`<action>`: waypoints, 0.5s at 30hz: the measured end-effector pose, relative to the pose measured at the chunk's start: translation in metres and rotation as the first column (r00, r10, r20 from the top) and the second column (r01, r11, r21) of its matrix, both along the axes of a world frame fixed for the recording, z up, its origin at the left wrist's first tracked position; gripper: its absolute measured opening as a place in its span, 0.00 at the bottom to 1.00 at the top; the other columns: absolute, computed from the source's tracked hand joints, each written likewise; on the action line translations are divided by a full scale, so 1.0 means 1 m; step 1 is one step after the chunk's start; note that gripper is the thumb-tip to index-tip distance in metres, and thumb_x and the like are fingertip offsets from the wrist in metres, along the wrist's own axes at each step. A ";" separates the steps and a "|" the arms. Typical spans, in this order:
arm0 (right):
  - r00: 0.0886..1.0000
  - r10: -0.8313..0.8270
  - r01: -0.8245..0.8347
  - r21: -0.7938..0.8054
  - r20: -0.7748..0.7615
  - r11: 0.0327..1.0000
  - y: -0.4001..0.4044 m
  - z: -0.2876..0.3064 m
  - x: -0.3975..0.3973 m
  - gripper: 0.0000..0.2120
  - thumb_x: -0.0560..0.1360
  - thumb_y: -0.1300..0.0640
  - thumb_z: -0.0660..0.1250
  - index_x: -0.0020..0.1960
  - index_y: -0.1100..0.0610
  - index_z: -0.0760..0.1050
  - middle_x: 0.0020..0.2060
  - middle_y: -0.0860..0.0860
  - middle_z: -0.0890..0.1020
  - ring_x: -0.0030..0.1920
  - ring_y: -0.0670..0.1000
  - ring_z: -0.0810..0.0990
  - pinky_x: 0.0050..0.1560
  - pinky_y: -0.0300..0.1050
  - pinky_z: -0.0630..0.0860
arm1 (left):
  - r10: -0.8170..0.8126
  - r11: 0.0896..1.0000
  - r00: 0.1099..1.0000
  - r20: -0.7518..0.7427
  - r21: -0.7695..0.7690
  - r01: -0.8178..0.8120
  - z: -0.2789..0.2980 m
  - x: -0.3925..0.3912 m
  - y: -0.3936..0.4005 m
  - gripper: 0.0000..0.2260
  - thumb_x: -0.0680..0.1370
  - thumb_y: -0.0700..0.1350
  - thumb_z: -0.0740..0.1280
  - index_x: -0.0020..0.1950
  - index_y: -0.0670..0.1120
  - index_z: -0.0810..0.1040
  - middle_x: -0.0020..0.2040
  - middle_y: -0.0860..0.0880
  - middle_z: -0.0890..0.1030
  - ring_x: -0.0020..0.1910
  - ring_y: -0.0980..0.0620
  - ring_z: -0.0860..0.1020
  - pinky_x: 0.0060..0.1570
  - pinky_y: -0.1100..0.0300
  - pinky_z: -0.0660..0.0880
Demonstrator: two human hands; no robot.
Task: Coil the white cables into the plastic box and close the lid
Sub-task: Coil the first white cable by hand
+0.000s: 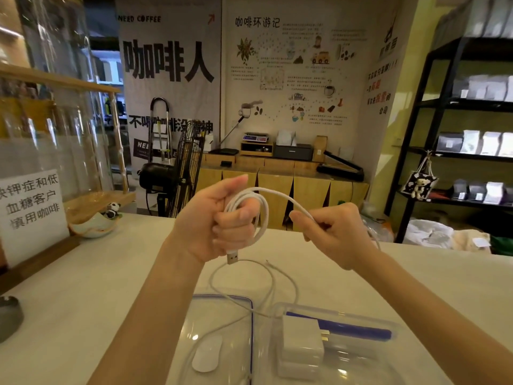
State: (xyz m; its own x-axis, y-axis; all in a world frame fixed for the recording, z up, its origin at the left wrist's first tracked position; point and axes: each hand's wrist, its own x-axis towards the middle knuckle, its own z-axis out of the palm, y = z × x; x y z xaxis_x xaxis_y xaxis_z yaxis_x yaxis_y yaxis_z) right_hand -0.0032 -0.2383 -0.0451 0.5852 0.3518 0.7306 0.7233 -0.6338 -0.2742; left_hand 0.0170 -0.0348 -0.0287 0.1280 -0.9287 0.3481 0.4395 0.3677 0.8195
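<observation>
Left hand (215, 223) up at centre frame, fist closed around a coil of white cable (259, 215), loops ringing the curled fingers, and the USB plug (232, 257) pokes out below the fist, pointing down. Right hand (337, 232) just to the right, thumb and fingers pinched on the same cable, the strand arching between the two hands. Both are raised above the table (83, 287), clear of it. Below them, a second thin cable (277, 276) lies in a loose loop on the table and trails down toward the bottom centre. There sits the clear box (341, 315), lower right of centre, open, with a white charger (301, 337) and a blue strip (347, 327) inside it. To its left lies the clear lid (222, 301) with a blue edge, flat on the table, and a white mouse (206, 354) shows at it; whether on or under, hard to tell. Far left, a printed sign (30, 209) stands upright, a small bowl (91, 227) beside it.
</observation>
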 end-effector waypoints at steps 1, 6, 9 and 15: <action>1.000 0.009 -0.009 0.038 -0.014 0.999 0.000 -0.002 0.000 0.21 0.73 0.43 0.56 0.27 0.54 0.74 0.18 0.43 0.69 0.23 0.49 0.71 0.23 0.34 0.65 | -0.035 0.998 0.994 -0.105 -0.052 0.030 0.000 0.001 -0.001 0.23 0.80 0.49 0.49 0.40 0.35 0.75 0.21 0.50 0.59 0.21 0.53 0.62 0.21 0.63 0.62; 0.995 0.006 0.017 0.234 -0.097 0.972 0.000 -0.004 0.000 0.20 0.74 0.44 0.57 0.27 0.50 0.72 0.20 0.45 0.71 0.23 0.45 0.70 0.27 0.39 0.68 | 0.037 0.994 0.980 -0.197 -0.093 -0.056 -0.002 0.003 0.000 0.23 0.80 0.49 0.48 0.40 0.35 0.74 0.22 0.49 0.62 0.20 0.54 0.59 0.21 0.63 0.59; 0.977 -0.051 0.119 0.326 -0.209 0.938 -0.009 0.000 0.005 0.23 0.77 0.48 0.55 0.29 0.58 0.74 0.21 0.48 0.70 0.25 0.46 0.69 0.33 0.46 0.68 | 0.082 0.996 0.994 -0.075 -0.036 -0.085 0.000 -0.002 0.006 0.23 0.80 0.48 0.48 0.39 0.35 0.75 0.20 0.51 0.56 0.18 0.55 0.55 0.19 0.64 0.56; 0.830 -0.090 0.283 0.277 -0.550 0.918 -0.010 0.006 0.019 0.25 0.79 0.47 0.51 0.30 0.53 0.76 0.32 0.49 0.74 0.38 0.47 0.72 0.41 0.40 0.66 | 0.080 0.997 0.995 -0.051 0.004 -0.080 0.005 -0.001 0.021 0.23 0.80 0.47 0.48 0.39 0.35 0.74 0.23 0.47 0.63 0.21 0.52 0.61 0.20 0.61 0.60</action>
